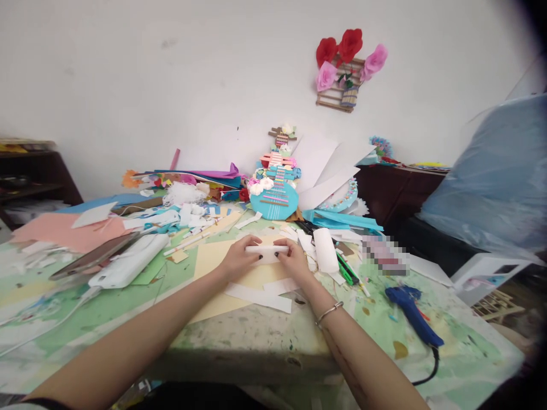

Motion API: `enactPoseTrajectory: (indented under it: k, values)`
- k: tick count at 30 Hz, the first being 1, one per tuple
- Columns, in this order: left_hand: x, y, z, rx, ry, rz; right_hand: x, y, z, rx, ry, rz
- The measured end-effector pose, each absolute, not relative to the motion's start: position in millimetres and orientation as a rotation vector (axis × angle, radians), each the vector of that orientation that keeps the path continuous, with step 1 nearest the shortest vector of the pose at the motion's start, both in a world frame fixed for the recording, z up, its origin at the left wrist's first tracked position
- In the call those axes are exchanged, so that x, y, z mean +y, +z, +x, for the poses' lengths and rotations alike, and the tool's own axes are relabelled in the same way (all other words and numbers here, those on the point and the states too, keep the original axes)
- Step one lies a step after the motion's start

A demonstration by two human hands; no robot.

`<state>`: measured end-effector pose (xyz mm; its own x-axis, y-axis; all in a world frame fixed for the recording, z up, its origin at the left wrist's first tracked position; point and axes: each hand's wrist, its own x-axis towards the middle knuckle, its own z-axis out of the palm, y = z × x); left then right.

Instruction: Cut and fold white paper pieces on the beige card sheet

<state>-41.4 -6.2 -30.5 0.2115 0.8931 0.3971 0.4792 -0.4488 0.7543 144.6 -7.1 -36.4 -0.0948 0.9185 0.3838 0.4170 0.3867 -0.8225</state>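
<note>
White folded paper strip [267, 252], pinched at both ends: left hand [240, 259], right hand [294, 261]. Beneath: cream card sheet [213, 259]. Right: blue glue gun [411, 307].

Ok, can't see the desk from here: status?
Left hand and right hand both pinch white strip, over yellow sheet. Paper roll beside right hand, glue gun further right, apart. Nothing blocking.

A small white paper strip [267, 251] is held lying sideways, long and thin. Its ends are pinched by the left hand [240, 259] and the right hand [296, 261], just over a yellow sheet [211, 263] on the counter [256, 335].
</note>
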Motion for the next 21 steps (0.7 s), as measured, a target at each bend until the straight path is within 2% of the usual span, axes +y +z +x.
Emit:
enactPoseTrajectory:
  k: [10,17,21]
  values:
    - [-12.8,-24.7,-37.0,1.218,1.071,2.11,-9.0,-34.1,144.4,-1.755,0.566,-1.185]
    - [-9.5,-28.5,-35.1,1.143,1.154,2.043,-8.8,-38.2,142.2,-1.662,0.839,-0.964]
    - [-10.0,-27.1,-37.1,1.211,1.176,2.057,-1.5,-45.6,143.0,-1.594,0.848,-0.998]
